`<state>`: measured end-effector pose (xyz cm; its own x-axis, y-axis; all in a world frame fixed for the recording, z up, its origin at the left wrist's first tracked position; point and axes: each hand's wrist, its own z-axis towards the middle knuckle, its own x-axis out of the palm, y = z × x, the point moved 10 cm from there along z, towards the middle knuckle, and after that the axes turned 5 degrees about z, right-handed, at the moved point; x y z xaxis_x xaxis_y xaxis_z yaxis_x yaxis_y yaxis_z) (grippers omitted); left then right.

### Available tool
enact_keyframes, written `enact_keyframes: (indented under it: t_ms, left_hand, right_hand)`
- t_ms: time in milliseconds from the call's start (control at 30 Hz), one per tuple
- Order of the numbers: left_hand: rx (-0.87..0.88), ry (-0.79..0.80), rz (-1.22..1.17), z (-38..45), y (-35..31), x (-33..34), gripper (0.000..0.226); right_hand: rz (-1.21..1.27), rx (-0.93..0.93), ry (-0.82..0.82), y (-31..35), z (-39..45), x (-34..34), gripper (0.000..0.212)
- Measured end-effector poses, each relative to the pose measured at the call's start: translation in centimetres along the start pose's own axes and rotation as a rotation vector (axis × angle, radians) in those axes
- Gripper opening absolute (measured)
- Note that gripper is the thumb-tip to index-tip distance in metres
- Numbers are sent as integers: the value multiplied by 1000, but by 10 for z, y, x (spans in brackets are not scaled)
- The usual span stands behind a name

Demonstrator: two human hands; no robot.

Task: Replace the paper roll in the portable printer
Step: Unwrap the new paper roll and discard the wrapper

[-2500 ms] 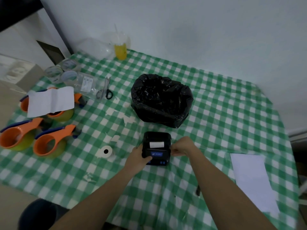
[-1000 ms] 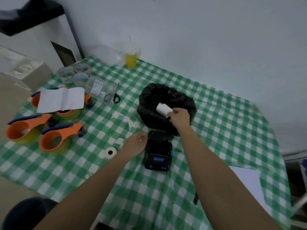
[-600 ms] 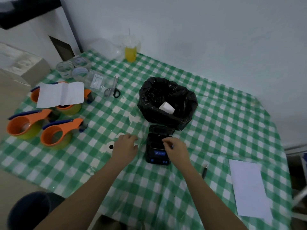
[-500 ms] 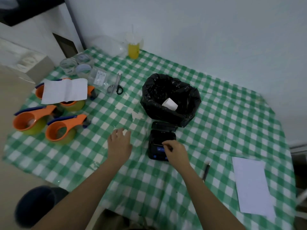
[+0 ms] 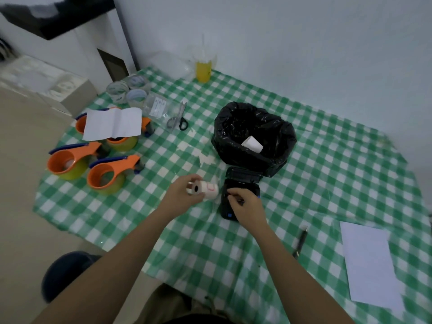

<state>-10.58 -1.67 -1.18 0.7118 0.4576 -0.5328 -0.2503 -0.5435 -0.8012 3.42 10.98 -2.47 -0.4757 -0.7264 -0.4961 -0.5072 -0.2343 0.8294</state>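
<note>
paper roll (image 5: 207,188) pinched in left hand (image 5: 184,195); right hand (image 5: 247,206) curled, fingertips at open printer (image 5: 240,190)

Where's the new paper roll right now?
In the head view the new paper roll is held in the left hand, lifted just left of the open printer, in front of the black bin.
</note>
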Motion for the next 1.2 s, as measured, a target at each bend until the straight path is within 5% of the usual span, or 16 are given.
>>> enact_keyframes:
  t_ms: [200,400,533,667,900,1033,1200]
  left_hand:
    - [50,125,-286,-5,-39,17,31]
    - [-101,249,-505,-8,-57,32,30]
    - [-133,248,-235,-9,-63,39,48]
    - [-96,221,-295,-9,-75,41,54]
    - [101,182,-310,-10,-98,31,26]
    - [206,136,-277,-12,-111,20,23]
    - [285,94,-232,-18,-122,13,20]
  right_hand:
    - [717,208,126,6,-7,4,31]
    - [800,95,63,16,-12,-17,29]
    - [795,25,37,29,-17,-27,28]
    - [718,-68,-16,46,-24,-41,30]
    - [595,-194,-45,73,-31,-60,30]
    - [230,-363,-298,94,-35,-87,20]
    - [-70,-550,-375,122,-43,-92,23]
